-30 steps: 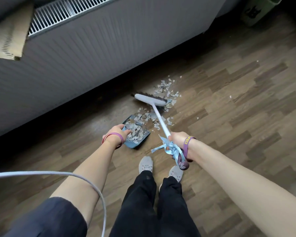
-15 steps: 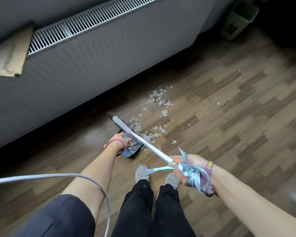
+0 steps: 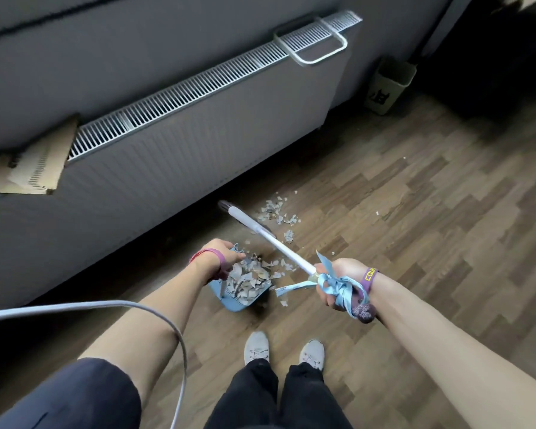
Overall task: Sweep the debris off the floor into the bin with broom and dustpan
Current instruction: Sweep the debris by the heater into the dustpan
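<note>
My left hand (image 3: 222, 258) grips the handle of a blue dustpan (image 3: 235, 301) that is heaped with grey paper scraps and sits on the floor just ahead of my feet. My right hand (image 3: 338, 281) is closed around the white broom (image 3: 287, 250), its handle tied with a light blue ribbon. The broom head lies farther off, near the radiator, beside a loose patch of debris (image 3: 276, 212). A few scraps also lie between the pan and the broom stick. The bin (image 3: 389, 85), pale with a cat mark, stands at the far right by the wall.
A long white radiator (image 3: 174, 134) runs along the wall to the left, with a piece of cardboard (image 3: 34, 168) resting on it. A white cable (image 3: 130, 308) loops across my left arm. Dark furniture fills the top right corner. Wood-pattern floor stretches to the right.
The broom head has swung from over the dustpan out toward the loose debris near the radiator. The dustpan looks fuller, and my view has risen, showing the bin and more floor.
</note>
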{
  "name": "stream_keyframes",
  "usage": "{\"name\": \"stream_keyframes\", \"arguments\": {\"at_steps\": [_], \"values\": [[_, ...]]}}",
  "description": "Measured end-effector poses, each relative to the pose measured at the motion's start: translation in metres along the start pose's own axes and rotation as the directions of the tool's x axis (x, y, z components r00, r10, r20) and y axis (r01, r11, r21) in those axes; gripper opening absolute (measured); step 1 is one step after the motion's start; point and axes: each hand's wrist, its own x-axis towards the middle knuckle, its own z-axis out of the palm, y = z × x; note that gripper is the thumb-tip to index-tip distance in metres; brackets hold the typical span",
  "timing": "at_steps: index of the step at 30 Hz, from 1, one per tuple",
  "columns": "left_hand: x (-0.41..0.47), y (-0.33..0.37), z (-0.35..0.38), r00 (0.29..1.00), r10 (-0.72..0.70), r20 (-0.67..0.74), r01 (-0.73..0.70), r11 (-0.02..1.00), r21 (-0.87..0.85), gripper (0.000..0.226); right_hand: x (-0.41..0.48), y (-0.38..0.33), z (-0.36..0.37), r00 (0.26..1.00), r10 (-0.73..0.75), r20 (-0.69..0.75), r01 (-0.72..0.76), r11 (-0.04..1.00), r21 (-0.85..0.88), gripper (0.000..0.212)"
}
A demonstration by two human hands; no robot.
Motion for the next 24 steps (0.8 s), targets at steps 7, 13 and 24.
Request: {"name": "stream_keyframes", "arguments": {"at_steps": [7, 13, 24], "values": [[-0.015, 0.031, 0.004, 0.99, 0.136, -0.044, -0.134, 0.989, 0.055, 0.028, -0.008, 0.003, -0.024, 0.988, -0.057, -0.143, 0.067, 0.996, 0.063, 0.033], [-0.018, 0.047, 0.011, 0.977, 0.207, -0.057, -0.206, 0.978, 0.017, 0.027, -0.015, 0.011, -0.046, 0.995, 0.04, -0.096, -0.024, 0.986, 0.163, 0.024], [-0.012, 0.093, 0.045, 0.943, 0.329, -0.059, -0.326, 0.944, 0.058, 0.032, -0.022, 0.011, -0.096, 0.984, 0.133, 0.117, -0.17, 0.899, 0.403, 0.047]]}}
